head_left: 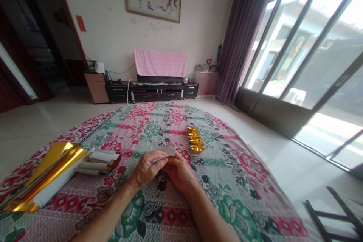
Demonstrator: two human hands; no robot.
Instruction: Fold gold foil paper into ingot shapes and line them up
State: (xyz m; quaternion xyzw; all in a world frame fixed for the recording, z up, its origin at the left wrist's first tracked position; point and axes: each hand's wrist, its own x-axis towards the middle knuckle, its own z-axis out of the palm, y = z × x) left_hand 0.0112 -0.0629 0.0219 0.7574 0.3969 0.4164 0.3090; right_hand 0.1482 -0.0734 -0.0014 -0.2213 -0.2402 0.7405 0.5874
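Between both hands, just above the patterned cloth, is a small piece of gold foil paper (171, 160) with a pale back side standing up behind it. My left hand (149, 168) is closed on its left part, thumb and fingers pinching a folded edge. On the right part my right hand (181, 174) grips it, with the thumb on top. Beyond and to the right stands a row of several folded gold foil pieces (195, 140). Left of my hands lie several rolled white-backed papers (98, 162) beside a stack of gold foil sheets (61, 174).
A red, green and grey flowered cloth (184, 219) covers the table under my hands. Past its far edge is a low black cabinet (157, 94) with a pink cloth (160, 63) above it. A dark stool frame (331, 215) stands at the lower right, near the glass doors.
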